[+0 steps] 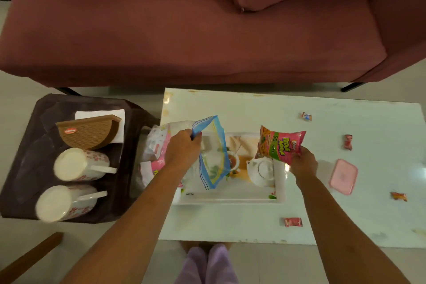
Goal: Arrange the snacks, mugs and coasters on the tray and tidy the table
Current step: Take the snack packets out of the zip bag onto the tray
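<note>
My left hand point(183, 148) grips the blue rim of a clear zip bag point(213, 152), holding its mouth wide over the white tray point(230, 198). A pink snack packet point(280, 144) is pinched by its lower corner in my right hand point(303, 163), just right of the bag and above the tray's teapot picture. More pink packets point(156, 145) lie inside the bag's left end. Two floral white mugs point(80, 163) point(64, 202) lie on their sides on the dark side table point(25, 145), with a brown coaster holder point(88, 131) behind them.
Several small wrapped sweets point(306, 116) point(348, 142) point(293, 222) point(398, 196) and a pink lid point(343, 176) lie on the white coffee table point(253, 108). A white napkin point(99, 113) sits under the holder. A maroon sofa point(184, 30) stands beyond. My legs show below the table's near edge.
</note>
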The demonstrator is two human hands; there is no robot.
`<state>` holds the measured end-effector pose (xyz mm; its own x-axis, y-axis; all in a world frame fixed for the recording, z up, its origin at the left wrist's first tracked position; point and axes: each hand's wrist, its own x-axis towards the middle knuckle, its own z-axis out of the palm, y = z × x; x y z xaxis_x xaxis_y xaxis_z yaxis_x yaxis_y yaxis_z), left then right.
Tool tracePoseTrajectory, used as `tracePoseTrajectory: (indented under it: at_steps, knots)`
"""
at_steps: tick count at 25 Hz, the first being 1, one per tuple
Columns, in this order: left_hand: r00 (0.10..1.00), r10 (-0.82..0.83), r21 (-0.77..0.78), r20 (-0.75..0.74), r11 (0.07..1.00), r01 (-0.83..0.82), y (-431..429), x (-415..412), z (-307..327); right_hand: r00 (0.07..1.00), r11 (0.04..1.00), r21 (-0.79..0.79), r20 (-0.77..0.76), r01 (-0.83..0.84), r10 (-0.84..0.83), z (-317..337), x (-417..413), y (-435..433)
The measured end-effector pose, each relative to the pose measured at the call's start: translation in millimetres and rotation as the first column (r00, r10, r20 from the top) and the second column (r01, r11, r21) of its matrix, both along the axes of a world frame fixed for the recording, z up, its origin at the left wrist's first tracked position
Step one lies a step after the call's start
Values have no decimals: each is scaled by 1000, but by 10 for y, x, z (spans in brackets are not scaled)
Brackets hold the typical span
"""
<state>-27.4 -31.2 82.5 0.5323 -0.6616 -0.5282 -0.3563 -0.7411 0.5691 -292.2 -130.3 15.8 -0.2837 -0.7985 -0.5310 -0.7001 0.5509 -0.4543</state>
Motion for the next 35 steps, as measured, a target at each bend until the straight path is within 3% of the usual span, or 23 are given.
tracePoseTrajectory:
  at_steps: [7, 12, 14, 15, 17, 19, 20, 22, 24, 25, 29, 32, 35]
  knots:
    - [1000, 18, -82, -23, 996, -20, -183, -216, -409, 992, 991, 61, 34, -122, 121, -723, -108, -384]
    - [996, 77, -100, -48, 992, -82, -127, -215, -392, 998, 997, 68, 53, -36, 32, -884, -182, -373]
    - [994, 97, -105, -50, 989, -102, -91, -202, -385, 999, 997, 73, -53, -1, 4, -824, -117, -341]
    - [993, 103, -110, -52, 988, -109, -77, -194, -376, 993, 999, 31, -117, 7, -3, -750, -48, -309]
    - [992, 114, -113, -60, 986, -120, -52, -176, -342, 986, 976, -213, -166, -51, 16, -523, 209, -174]
    - [990, 124, -119, -75, 984, -132, -24, -157, -297, 979, 888, -439, 69, -141, 190, -237, 599, 18]
    - [989, 127, -122, -80, 983, -136, -10, -155, -271, 911, 888, -423, 270, -180, 313, -65, 826, 148]
    - [989, 132, -131, -62, 982, -139, 28, -154, -242, 672, 840, -294, 506, -456, 542, 140, 1246, 439]
    - [990, 137, -137, -19, 981, -138, 88, -128, -230, 524, 634, -223, 400, -741, 752, 86, 1625, 647]
    - [990, 142, -142, -4, 980, -141, 131, -109, -219, 516, 586, -197, 312, -786, 798, -38, 1785, 692]
    - [981, 154, -186, -115, 967, -173, 316, -7, -230, 617, 620, 22, 137, -784, 775, -509, 2130, 715]
    - [953, 186, -211, -240, 948, -238, 419, 107, -222, 704, 700, 91, 154, -709, 693, -614, 2243, 776]
    - [931, 240, -194, -276, 935, -298, 484, 212, -199, 728, 730, 61, 168, -681, 665, -651, 2344, 862]
